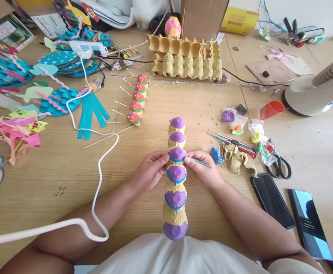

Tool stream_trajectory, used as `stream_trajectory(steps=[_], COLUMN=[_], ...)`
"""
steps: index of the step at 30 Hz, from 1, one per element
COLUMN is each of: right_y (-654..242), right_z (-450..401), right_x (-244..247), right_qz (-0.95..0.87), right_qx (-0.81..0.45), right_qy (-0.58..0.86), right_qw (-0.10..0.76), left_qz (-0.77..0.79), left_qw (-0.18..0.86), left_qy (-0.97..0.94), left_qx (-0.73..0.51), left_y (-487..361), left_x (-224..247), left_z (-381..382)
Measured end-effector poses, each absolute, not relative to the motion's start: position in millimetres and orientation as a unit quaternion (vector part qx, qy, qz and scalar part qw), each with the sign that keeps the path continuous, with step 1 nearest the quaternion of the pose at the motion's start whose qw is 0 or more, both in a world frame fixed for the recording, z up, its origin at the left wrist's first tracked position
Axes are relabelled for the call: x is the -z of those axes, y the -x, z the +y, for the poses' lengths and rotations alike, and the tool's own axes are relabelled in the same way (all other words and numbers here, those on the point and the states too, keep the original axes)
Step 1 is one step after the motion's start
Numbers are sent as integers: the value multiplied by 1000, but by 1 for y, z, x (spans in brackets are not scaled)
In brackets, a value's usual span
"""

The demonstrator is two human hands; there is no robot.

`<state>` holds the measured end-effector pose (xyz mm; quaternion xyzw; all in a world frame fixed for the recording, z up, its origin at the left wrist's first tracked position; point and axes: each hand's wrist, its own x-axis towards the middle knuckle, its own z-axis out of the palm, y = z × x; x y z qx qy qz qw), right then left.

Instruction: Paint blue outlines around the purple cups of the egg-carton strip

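Observation:
Between my hands a long strip of egg carton [172,185] runs from near my shirt away over the table. Each bump has a purple clay cap [177,174], and several of the nearer caps are edged in blue clay. My left hand [152,167] pinches the strip's left side around the middle. Thumb and fingers of my right hand [202,166] press at its right side, with a thin blue clay strand [203,163] sticking out over that hand. Farther away stands a smaller carton caterpillar [137,99] with red faces and pins in its sides.
Right of me lie blue clay [217,155], a utility knife [231,142], torn carton scraps [236,160], scissors [280,165] and a phone [272,200]. A white cable [99,171] loops across the left. Egg cartons [191,65] stand behind; a fan base [306,99] is at right.

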<state>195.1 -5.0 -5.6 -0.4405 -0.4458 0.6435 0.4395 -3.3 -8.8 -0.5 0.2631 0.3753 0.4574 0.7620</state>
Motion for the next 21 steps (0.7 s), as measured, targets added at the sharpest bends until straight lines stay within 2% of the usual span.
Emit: stream_trajectory(steps=[21], right_y=[-194], right_z=[-6], right_x=[14], right_qz=[-404], right_qx=[-672], right_qy=[432], right_qw=[446], left_qz=[395], left_qw=[749], left_qy=[-284], left_qx=[-451], left_y=[3], left_x=[1], left_z=[-11])
